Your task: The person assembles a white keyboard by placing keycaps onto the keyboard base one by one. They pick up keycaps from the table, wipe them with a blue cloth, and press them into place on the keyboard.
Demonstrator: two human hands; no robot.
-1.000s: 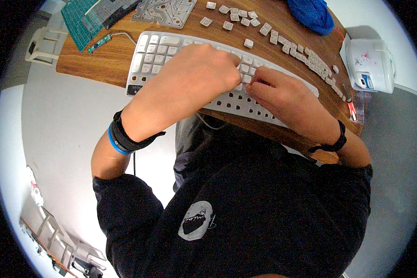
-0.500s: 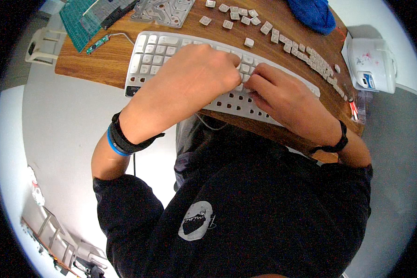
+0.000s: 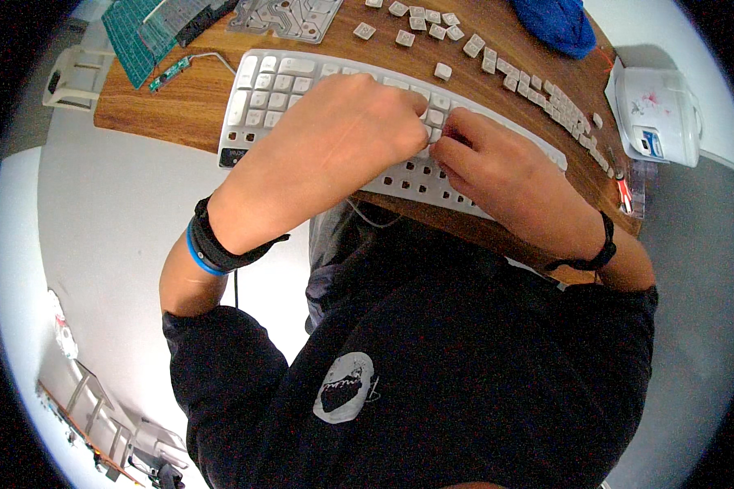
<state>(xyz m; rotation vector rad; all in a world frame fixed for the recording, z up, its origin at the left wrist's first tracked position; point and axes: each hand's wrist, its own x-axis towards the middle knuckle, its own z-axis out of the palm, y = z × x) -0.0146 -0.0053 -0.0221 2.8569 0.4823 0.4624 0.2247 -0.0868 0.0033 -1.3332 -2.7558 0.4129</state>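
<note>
A white keyboard (image 3: 261, 81) lies on the brown wooden table, with white keycaps on its far rows and bare dark switch sockets (image 3: 420, 179) along the near side. My left hand (image 3: 359, 122) is bent over its middle, fingers curled closed. Just to the right, my right hand (image 3: 501, 167) has its fingers drawn together at the same keys, close to the left fingertips. Whatever either hand pinches is hidden behind the knuckles. Beyond the keyboard, a single loose keycap (image 3: 443, 71) sits near both hands.
Loose keycaps (image 3: 546, 98) trail across the table toward the right edge. At the back are a patterned metallic plate (image 3: 289, 18), a green cutting mat (image 3: 126, 41), a small circuit board (image 3: 169, 73) with a cable, and blue cloth (image 3: 553, 28). A white appliance (image 3: 656, 114) and red-handled tool (image 3: 624, 196) stand right.
The view has shifted slightly. Both hands remain together over the same part of the keyboard, with the right fingers moved a little.
</note>
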